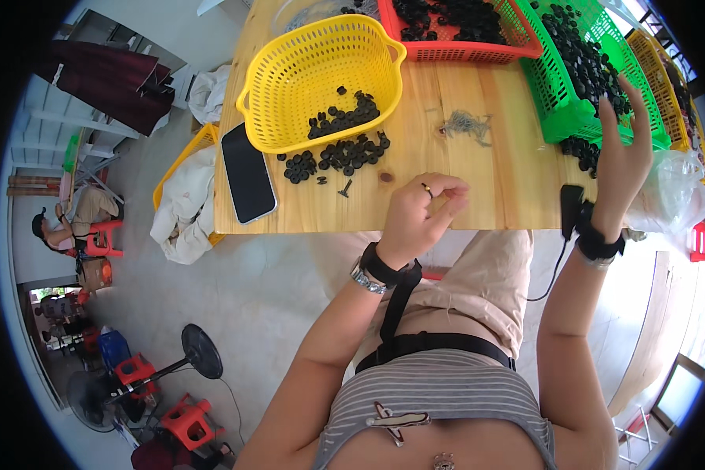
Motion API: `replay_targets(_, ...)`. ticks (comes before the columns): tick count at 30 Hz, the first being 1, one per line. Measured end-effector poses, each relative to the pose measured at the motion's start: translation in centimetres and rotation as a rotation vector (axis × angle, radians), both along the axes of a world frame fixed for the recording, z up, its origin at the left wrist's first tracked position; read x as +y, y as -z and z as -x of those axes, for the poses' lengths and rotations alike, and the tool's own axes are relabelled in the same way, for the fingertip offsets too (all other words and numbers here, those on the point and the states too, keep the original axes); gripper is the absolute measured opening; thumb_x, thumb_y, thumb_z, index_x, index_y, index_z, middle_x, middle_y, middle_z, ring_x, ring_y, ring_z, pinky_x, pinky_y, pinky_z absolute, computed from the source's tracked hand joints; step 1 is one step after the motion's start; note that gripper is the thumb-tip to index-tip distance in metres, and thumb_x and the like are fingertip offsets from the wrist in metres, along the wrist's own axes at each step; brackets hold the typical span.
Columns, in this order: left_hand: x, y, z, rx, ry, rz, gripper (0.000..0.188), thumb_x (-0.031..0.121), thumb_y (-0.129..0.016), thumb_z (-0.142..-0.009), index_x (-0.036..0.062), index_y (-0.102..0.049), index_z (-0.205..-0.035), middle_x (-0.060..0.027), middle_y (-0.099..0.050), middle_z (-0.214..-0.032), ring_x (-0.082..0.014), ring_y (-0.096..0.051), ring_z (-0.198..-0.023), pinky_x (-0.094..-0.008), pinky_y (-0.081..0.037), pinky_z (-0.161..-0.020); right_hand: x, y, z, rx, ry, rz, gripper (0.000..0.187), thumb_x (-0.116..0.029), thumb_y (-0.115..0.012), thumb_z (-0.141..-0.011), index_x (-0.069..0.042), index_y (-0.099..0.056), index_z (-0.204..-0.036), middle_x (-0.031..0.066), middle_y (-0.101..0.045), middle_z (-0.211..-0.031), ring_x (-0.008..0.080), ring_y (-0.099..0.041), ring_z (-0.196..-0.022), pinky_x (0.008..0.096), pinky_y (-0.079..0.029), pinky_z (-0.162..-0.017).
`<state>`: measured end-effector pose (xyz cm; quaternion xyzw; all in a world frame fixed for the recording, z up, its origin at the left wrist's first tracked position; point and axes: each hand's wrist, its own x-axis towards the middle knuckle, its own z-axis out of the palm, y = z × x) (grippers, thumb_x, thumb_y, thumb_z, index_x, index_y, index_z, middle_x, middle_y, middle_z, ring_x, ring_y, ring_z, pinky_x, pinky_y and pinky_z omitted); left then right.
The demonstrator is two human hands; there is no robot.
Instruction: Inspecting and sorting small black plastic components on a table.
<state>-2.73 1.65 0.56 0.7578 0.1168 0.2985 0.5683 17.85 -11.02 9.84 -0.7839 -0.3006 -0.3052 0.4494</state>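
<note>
Left hand [421,210] over the table's [517,176] near edge, thumb and index tips close together, can't tell if anything's pinched; wire pins [466,126] lie loose just beyond it. Right hand [628,160] has fingers spread apart at the near end of the green basket [576,121], contact unclear. Black parts [576,59] fill that basket; more sit in and beside the yellow basket [313,66].

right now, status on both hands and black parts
Left hand curled over table edge; right hand open by green basket. Loose black parts before yellow basket. Phone clear of both hands.
</note>
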Motion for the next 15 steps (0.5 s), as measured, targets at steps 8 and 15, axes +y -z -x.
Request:
replay_targets(8, -0.1, -0.2, -0.2, 0.005, 0.006, -0.033, 0.011, 0.011, -0.064, -0.080, 0.0022, -0.063, -0.086, -0.0098, -0.064, -0.079, -0.0206, -0.062, -0.073, -0.0278, -0.048, -0.067, 1.5, 6.9, 6.8, 0.492, -0.395, 0.206, 0.017, -0.003, -0.061, -0.080, -0.002, -0.062, -0.097, 0.0082, -0.062, -0.082, 0.0172, -0.059, -0.074, 0.0268, -0.046, -0.067)
replay_targets(15, -0.1, -0.4, -0.2, 0.020, -0.003, 0.002, 0.010, 0.012, -0.062, -0.082, 0.0023, -0.063, -0.086, -0.0101, -0.064, -0.079, -0.0206, -0.062, -0.073, -0.0278, -0.048, -0.067, 2.6, 8.1, 6.8, 0.562, -0.335, 0.211, 0.017, -0.001, -0.059, -0.080, -0.003, -0.060, -0.097, 0.0090, -0.057, -0.081, 0.0195, -0.056, -0.064, 0.0288, -0.045, -0.061)
